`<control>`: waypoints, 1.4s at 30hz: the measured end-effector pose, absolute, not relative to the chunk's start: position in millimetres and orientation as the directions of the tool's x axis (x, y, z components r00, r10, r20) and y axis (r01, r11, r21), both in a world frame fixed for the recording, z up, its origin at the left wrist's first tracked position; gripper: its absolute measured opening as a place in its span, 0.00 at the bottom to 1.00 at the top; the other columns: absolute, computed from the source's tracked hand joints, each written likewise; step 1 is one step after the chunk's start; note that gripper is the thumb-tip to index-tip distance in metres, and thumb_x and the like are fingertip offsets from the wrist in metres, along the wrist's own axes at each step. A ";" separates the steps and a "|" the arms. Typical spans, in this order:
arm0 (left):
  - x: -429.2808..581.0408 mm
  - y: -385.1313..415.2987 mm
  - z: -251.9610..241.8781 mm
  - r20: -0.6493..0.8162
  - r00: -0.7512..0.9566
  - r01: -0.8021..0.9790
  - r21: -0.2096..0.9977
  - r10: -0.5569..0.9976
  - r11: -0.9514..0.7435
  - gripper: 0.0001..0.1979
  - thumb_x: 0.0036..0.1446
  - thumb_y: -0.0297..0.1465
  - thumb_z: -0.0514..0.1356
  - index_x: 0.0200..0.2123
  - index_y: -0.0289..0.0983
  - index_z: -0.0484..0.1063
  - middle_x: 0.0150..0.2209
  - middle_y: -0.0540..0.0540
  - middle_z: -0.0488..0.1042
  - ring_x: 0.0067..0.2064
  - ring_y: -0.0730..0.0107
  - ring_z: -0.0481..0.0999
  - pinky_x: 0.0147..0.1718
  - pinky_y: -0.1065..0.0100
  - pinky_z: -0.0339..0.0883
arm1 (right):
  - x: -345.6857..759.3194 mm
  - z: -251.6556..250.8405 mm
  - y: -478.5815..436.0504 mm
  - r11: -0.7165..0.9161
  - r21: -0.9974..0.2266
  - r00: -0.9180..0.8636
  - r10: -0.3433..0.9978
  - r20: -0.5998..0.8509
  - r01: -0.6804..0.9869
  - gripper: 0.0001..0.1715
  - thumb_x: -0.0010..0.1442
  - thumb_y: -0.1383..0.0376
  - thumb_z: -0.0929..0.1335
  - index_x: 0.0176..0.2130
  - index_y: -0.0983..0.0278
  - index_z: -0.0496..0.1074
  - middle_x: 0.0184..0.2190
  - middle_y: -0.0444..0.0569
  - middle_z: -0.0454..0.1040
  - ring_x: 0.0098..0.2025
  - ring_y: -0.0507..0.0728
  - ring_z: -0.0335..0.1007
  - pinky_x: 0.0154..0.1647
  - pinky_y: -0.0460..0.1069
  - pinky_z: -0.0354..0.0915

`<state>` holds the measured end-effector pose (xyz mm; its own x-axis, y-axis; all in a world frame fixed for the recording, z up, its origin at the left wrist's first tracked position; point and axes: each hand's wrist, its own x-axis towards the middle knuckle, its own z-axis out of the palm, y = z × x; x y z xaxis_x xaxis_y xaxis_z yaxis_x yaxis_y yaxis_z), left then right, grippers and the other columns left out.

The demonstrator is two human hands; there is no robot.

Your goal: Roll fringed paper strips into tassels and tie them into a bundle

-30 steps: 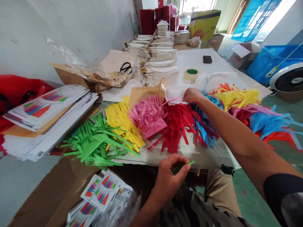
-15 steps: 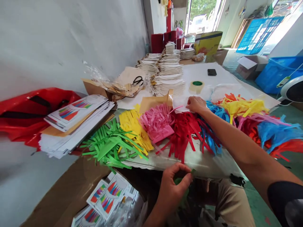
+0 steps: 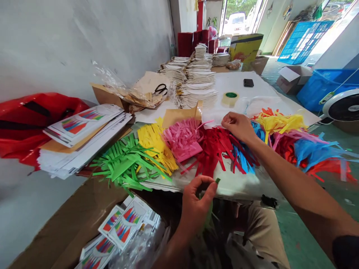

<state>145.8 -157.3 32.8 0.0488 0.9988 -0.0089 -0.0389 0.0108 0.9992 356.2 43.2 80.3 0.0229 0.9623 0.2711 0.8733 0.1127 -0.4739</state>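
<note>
- Between the thumb and forefinger of the left hand [image 3: 196, 201], a green strip [image 3: 217, 181] is pinched, its short end poking out past the fingertips; more green hangs below them, too blurred to make out.
- Just past those fingertips runs the near edge of the table [image 3: 238, 183], with thumb and forefinger bent into a loop that closes on the strip.
- Farther out and to the right of the left fingers, the right hand [image 3: 240, 127] reaches over the table, its fingers curled close together at the edge of a white packet [image 3: 212, 118]; I cannot tell whether they are clamped on it.
- Below the right fingers, on the near side, lies a red bundle [image 3: 214, 147] of strips, its ends trailing toward the left fingertips.
- Near the right wrist, partly behind it, is a blue bundle [image 3: 244, 156].
- Leftward from the right fingers come a pink bundle [image 3: 183, 138], then a yellow bundle [image 3: 157, 147], then a green bundle [image 3: 120, 164] at the end of the row.
- Right of the right fingers, past the forearm, tassels [image 3: 280, 122] in several colours lie heaped.
- Beyond the right fingers stand a tape roll [image 3: 230, 99] and, farther off, a phone [image 3: 248, 83]; away to their left rise stacked pouches [image 3: 198, 87].
- Left of the left fingers, and lower, rest printed cards [image 3: 123, 224].
</note>
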 end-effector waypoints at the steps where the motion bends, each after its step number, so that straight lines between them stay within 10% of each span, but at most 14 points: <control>1: 146.8 -157.7 34.1 0.034 0.008 -0.017 0.999 0.999 -0.033 0.12 0.65 0.41 0.66 0.36 0.37 0.78 0.31 0.48 0.77 0.33 0.69 0.74 0.36 0.69 0.66 | 354.7 82.0 16.4 0.182 -0.533 -0.032 0.960 0.278 0.826 0.10 0.63 0.62 0.68 0.41 0.62 0.79 0.34 0.46 0.82 0.37 0.56 0.76 0.41 0.49 0.70; 3: 149.7 -159.8 36.1 0.124 -0.047 0.034 0.992 0.991 -0.122 0.10 0.66 0.39 0.65 0.36 0.38 0.78 0.33 0.48 0.78 0.35 0.68 0.75 0.37 0.69 0.67 | 351.2 82.9 -40.7 0.344 -0.788 -0.153 0.938 0.310 0.510 0.08 0.64 0.60 0.71 0.34 0.61 0.77 0.32 0.46 0.80 0.33 0.55 0.73 0.36 0.50 0.69; 8: 160.7 -170.9 40.9 0.291 -0.025 0.140 0.948 0.956 -0.285 0.05 0.66 0.33 0.65 0.36 0.39 0.79 0.34 0.49 0.79 0.37 0.68 0.76 0.40 0.68 0.68 | 351.1 77.3 -140.0 0.223 -0.936 -0.197 0.965 0.173 0.272 0.10 0.64 0.54 0.76 0.37 0.58 0.80 0.31 0.44 0.78 0.30 0.53 0.70 0.29 0.48 0.63; 42: 207.5 -108.0 43.9 0.308 0.136 0.156 0.932 0.942 -0.327 0.06 0.65 0.35 0.66 0.38 0.39 0.79 0.34 0.50 0.81 0.35 0.70 0.78 0.38 0.70 0.69 | 388.3 65.0 -111.5 0.238 -0.960 -0.150 0.965 0.216 0.147 0.16 0.59 0.53 0.79 0.33 0.63 0.80 0.26 0.43 0.76 0.27 0.50 0.68 0.28 0.47 0.61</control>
